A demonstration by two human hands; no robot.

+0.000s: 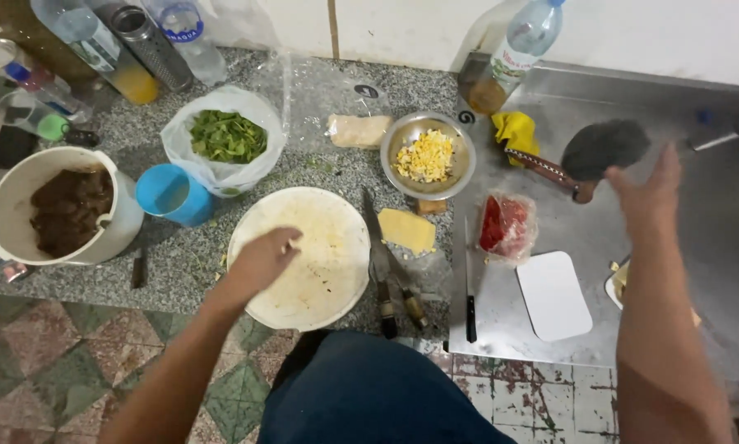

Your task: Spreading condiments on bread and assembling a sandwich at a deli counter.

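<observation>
My left hand [262, 256] rests with fingers bent on the left part of a round white cutting board [320, 271] at the counter's front edge; it holds nothing that I can see. My right hand [650, 193] is raised over the steel sink counter [674, 107], fingers apart and empty, close to a dark skimmer with a wooden handle [587, 156]. Right of the board lie two knives [390, 279] and a block of yellow cheese [407, 230].
A steel bowl of chopped egg [427, 156], a bag of green leaves [225, 138], a blue cup [172, 196], a white bucket of dark food [61, 210], bottles [98, 41], a bag of red pieces [505, 224], a thin knife [470, 288], a white lid [553, 294] and a yellow cloth [515, 129].
</observation>
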